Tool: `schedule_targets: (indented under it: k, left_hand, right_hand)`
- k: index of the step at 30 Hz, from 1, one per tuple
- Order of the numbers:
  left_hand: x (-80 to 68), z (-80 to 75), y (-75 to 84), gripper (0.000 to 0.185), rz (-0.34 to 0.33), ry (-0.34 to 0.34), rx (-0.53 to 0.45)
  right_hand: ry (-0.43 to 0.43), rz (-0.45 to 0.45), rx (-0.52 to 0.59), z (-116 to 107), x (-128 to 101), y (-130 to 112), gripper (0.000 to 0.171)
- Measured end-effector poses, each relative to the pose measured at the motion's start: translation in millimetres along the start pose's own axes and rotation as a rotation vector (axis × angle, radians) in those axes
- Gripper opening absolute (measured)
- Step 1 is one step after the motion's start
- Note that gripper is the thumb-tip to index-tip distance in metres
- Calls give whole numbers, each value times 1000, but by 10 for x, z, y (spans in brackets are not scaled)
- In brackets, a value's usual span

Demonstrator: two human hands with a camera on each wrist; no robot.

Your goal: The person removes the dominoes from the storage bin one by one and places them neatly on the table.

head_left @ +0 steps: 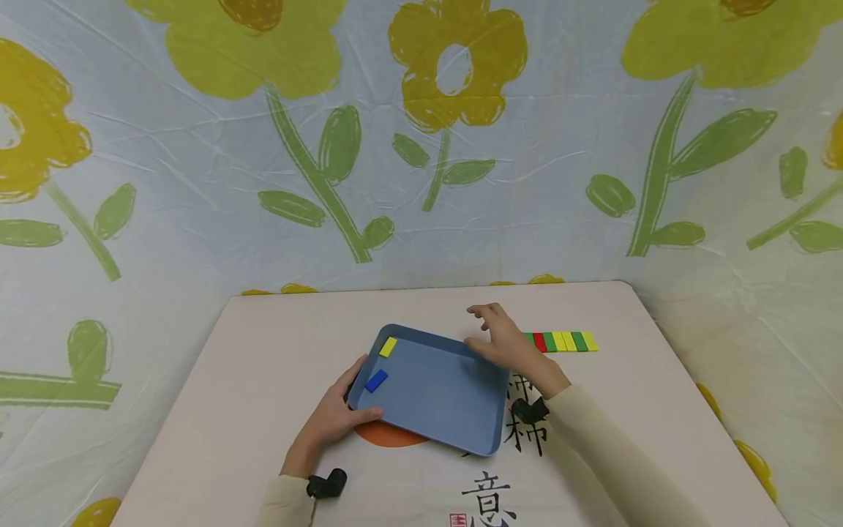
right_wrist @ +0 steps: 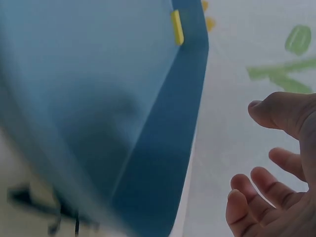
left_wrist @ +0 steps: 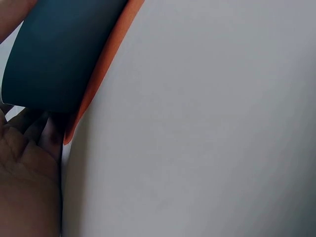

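Tray, blue plastic, on worktop: I see my left hand clamping its near-left corner, right hand above the far edge, fingers apart. Contents: yellow block, blue block. Risk: tilting slides both out.

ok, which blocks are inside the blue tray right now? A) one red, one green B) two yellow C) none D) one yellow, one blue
D: the head view shows a yellow block and a blue block lying in the blue tray, near the side that the left hand grips; the row of coloured blocks lies on the table outside it.
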State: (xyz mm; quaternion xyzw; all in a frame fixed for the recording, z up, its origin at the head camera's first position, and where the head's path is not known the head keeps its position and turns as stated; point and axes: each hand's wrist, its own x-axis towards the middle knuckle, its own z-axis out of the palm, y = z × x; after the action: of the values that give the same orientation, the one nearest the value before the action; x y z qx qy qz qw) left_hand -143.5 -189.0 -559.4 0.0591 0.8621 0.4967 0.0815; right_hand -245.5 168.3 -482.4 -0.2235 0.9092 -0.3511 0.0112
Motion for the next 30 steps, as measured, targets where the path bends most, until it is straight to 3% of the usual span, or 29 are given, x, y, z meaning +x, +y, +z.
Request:
schedule_targets:
  k: [10, 17, 23, 30]
  left_hand:
    - [-1, 2, 14, 105, -6, 8, -6]
    - [15, 9, 3, 104, 2, 10, -8]
    - [18, 8, -24, 107, 10, 10, -3]
    - [19, 20, -28, 105, -3, 8, -32]
  right_hand:
    - [-102, -86, 28, 505, 126, -340, 55]
    - [-177, -120, 46, 867, 260, -431, 47]
    - [-184, -92, 11, 1083, 383, -452, 45]
    - [-161, 0, -35, 1224, 478, -528, 34]
